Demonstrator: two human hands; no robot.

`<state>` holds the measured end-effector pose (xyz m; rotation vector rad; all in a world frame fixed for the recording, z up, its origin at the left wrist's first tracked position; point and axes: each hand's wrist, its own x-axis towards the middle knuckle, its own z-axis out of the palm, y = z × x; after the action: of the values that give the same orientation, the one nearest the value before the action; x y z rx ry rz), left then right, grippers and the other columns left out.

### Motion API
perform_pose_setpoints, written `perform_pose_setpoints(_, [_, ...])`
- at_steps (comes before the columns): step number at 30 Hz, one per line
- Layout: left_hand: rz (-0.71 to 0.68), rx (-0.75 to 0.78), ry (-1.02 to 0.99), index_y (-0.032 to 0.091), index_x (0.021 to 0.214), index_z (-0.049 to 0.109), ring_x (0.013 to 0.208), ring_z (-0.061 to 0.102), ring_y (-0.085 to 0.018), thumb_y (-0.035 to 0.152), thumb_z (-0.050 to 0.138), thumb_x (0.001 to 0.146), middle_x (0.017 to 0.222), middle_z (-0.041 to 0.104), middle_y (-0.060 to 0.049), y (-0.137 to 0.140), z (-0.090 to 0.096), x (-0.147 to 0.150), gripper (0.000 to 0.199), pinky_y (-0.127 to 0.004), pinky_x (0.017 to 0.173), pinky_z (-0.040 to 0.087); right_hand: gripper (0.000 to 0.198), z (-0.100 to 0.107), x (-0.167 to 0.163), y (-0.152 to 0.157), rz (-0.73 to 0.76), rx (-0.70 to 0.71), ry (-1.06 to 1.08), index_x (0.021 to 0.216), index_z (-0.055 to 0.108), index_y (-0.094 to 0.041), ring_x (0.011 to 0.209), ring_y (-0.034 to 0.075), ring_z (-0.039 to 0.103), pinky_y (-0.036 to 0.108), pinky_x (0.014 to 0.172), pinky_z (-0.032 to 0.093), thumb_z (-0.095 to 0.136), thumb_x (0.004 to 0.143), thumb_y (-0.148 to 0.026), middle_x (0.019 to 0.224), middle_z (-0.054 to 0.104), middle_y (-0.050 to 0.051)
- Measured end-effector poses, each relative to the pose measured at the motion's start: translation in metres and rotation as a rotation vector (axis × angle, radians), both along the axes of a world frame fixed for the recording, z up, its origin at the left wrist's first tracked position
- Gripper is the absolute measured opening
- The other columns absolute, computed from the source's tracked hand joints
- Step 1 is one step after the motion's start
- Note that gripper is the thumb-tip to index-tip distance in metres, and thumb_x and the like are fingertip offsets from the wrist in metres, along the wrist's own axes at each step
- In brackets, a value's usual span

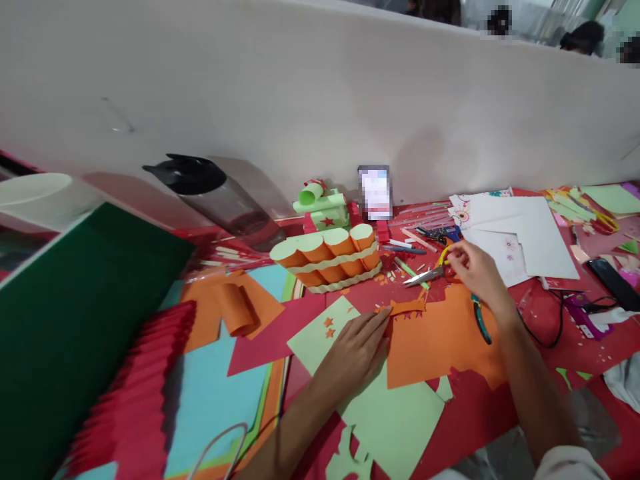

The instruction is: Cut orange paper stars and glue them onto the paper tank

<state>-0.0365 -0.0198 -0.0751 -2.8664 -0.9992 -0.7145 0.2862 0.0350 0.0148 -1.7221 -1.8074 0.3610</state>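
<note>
My left hand (357, 343) rests low over the papers, fingers together, their tips closed on one end of a narrow orange paper strip (409, 307) with a jagged edge. Its thumb is mostly hidden. Above and to the right, my right hand (473, 267) has its fingers curled at the yellow and red handles of the scissors (427, 275), whose blades point left. A large orange sheet (425, 350) lies between my forearms, partly over light green paper (400, 420). Two small orange paper stars (329, 327) lie on green paper beside my left hand.
Behind my hands stands a scalloped orange and green paper holder (327, 259). A grey bottle (225, 200) leans at the left, near a dark green board (90, 320). A phone (375, 193) stands against the white partition. Teal-handled tool (481, 320) and white sheets (520, 233) lie right.
</note>
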Motion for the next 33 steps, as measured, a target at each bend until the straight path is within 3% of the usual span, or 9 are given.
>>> perform_pose_setpoints(2, [-0.009,0.007,0.008,0.011,0.139,0.068,0.120,0.068,-0.030,0.026,0.051,0.108,0.142,0.073,-0.014,-0.001,0.000,0.000,0.038,-0.044,0.099,0.057,0.017,0.004,0.024,0.025,-0.133,-0.074,-0.049,0.106,0.066,-0.022,0.087,0.022,0.069,0.031,0.079,0.048,0.060,0.100,-0.036,0.101,0.076,0.006])
perform_pose_setpoints(4, [-0.010,0.013,0.018,0.010,0.140,0.067,0.119,0.069,-0.030,0.027,0.049,0.109,0.142,0.073,-0.014,-0.002,0.000,-0.001,0.040,-0.044,0.099,0.057,0.024,0.003,0.042,0.050,-0.213,-0.236,-0.159,0.106,0.065,-0.021,0.086,0.023,0.068,0.030,0.075,0.045,0.061,0.099,-0.045,0.099,0.075,0.008])
perform_pose_setpoints(5, [-0.010,0.014,0.023,0.010,0.140,0.066,0.119,0.069,-0.030,0.027,0.048,0.109,0.143,0.073,-0.014,-0.003,0.001,-0.001,0.040,-0.043,0.099,0.058,0.029,0.001,0.049,0.061,-0.200,-0.330,-0.204,0.105,0.065,-0.021,0.085,0.022,0.068,0.030,0.073,0.044,0.061,0.100,-0.050,0.099,0.076,0.008])
perform_pose_setpoints(8, [-0.013,-0.014,0.023,0.010,0.142,0.065,0.122,0.068,-0.029,0.026,0.048,0.109,0.145,0.071,-0.014,-0.004,0.002,-0.003,0.041,-0.044,0.100,0.058,0.035,-0.007,0.060,0.083,-0.145,-0.431,-0.246,0.088,0.065,-0.021,0.074,0.021,0.064,0.029,0.066,0.040,0.070,0.093,-0.056,0.085,0.074,0.006])
perform_pose_setpoints(13, [-0.005,-0.077,-0.011,0.012,0.144,0.065,0.123,0.068,-0.029,0.025,0.050,0.108,0.147,0.070,-0.014,-0.005,0.002,-0.005,0.041,-0.044,0.102,0.057,0.034,-0.021,0.067,0.095,-0.100,-0.475,-0.253,0.076,0.066,-0.021,0.070,0.019,0.063,0.028,0.064,0.038,0.066,0.095,-0.049,0.078,0.073,0.005])
perform_pose_setpoints(18, [-0.004,-0.086,-0.027,0.014,0.145,0.065,0.124,0.068,-0.028,0.024,0.048,0.107,0.146,0.070,-0.014,-0.005,0.002,-0.006,0.042,-0.043,0.104,0.056,0.033,-0.026,0.069,0.098,-0.077,-0.422,-0.229,0.073,0.062,-0.022,0.068,0.019,0.060,0.028,0.064,0.038,0.064,0.095,-0.046,0.072,0.069,0.003])
perform_pose_setpoints(25, [-0.006,-0.065,0.002,0.014,0.147,0.063,0.125,0.068,-0.029,0.024,0.047,0.108,0.147,0.070,-0.013,-0.008,0.001,-0.006,0.043,-0.044,0.104,0.056,0.031,-0.009,0.080,0.096,-0.152,-0.243,-0.147,0.092,0.051,-0.025,0.078,0.024,0.065,0.034,0.074,0.048,0.042,0.104,-0.051,0.084,0.070,0.007])
perform_pose_setpoints(30, [0.046,-0.072,-0.038,0.013,0.166,0.039,0.127,0.068,-0.029,0.025,0.050,0.108,0.147,0.069,-0.017,-0.009,0.002,-0.001,0.060,-0.043,0.106,0.055,0.034,0.010,0.090,0.093,-0.186,0.000,0.198,0.100,0.050,-0.027,0.075,0.024,0.068,0.040,0.079,0.055,0.054,0.098,-0.060,0.080,0.070,0.002])
perform_pose_setpoints(33, [0.109,-0.051,-0.041,0.010,0.163,0.044,0.129,0.065,-0.030,0.025,0.050,0.108,0.151,0.066,-0.019,-0.009,0.005,0.004,0.057,-0.044,0.108,0.053,0.035,0.023,0.083,0.090,-0.097,0.099,0.453,0.104,0.054,-0.029,0.068,0.022,0.068,0.039,0.074,0.058,0.067,0.091,-0.058,0.076,0.068,-0.001])
